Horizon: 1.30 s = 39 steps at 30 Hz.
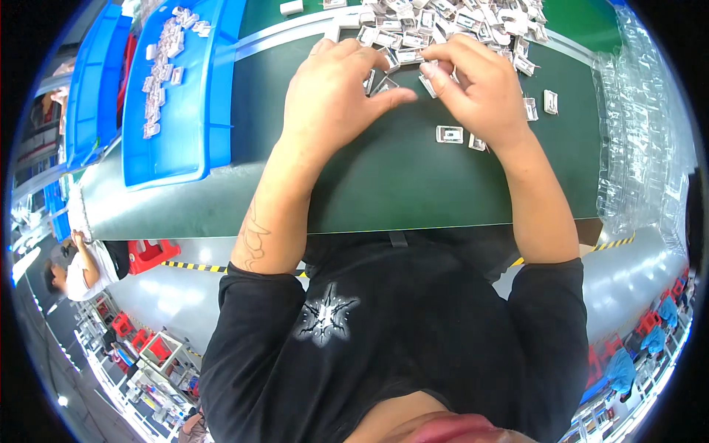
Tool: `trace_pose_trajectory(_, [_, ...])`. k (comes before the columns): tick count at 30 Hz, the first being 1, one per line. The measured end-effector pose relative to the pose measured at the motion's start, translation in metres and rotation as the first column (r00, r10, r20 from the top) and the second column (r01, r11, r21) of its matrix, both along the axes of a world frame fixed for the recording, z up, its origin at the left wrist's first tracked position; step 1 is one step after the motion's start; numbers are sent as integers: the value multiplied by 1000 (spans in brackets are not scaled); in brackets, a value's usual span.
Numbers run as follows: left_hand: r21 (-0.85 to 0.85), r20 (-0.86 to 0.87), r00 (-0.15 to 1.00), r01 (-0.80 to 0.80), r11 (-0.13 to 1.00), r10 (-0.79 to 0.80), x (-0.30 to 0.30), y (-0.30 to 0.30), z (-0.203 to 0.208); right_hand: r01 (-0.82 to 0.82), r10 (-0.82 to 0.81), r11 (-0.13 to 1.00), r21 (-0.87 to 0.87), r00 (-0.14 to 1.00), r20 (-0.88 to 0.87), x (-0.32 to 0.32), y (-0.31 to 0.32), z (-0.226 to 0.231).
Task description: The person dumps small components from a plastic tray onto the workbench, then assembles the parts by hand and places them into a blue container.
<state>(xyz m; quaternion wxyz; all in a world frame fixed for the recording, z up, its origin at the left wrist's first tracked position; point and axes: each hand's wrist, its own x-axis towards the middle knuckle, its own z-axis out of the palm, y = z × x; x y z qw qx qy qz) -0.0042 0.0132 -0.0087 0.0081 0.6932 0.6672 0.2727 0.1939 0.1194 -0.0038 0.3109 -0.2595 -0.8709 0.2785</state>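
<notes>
A heap of small white rectangular plastic housings (pixel 473 26) lies on the dark green work surface (pixel 413 184). My left hand (pixel 329 96) rests at the heap's left edge, its fingers curving over a few housings and its thumb stretched out to the right. My right hand (pixel 484 92) faces it, thumb and index fingertips nearly together on a small white housing (pixel 428 83) partly hidden by the fingers. A loose housing (pixel 449 134) lies nearer to me, with another (pixel 477 142) half under my right wrist. One more housing (pixel 550 102) sits off to the right.
At the left stands a blue tray (pixel 177 173) with a line of white housings inside; another blue bin (pixel 96 88) is beyond it. Stacked clear plastic trays (pixel 635 133) stand at the right. A pale metal strip (pixel 284 35) crosses the far surface. Another person (pixel 85 273) is at far left.
</notes>
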Motion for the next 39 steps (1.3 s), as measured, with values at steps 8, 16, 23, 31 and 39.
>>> trace_pose_trajectory(8, [164,-44,998,42,985,-36,8,6,6,-6,7,1000,13,997,-75,3,-1,2])
trace_pose_trajectory(16, [69,371,927,-89,994,58,28,-1,6,-167,94,880,-446,979,-182,1,-10,-5])
trace_pose_trajectory(23, [188,230,964,91,978,-134,29,0,3,-107,-7,871,-480,973,-229,1,-9,-6])
trace_pose_trajectory(31, [36,568,810,153,988,-146,26,1,5,-25,-53,870,-492,988,-146,3,-6,2])
trace_pose_trajectory(39, [12,572,811,138,990,-120,27,2,9,-44,2,919,-391,994,-107,6,-7,7])
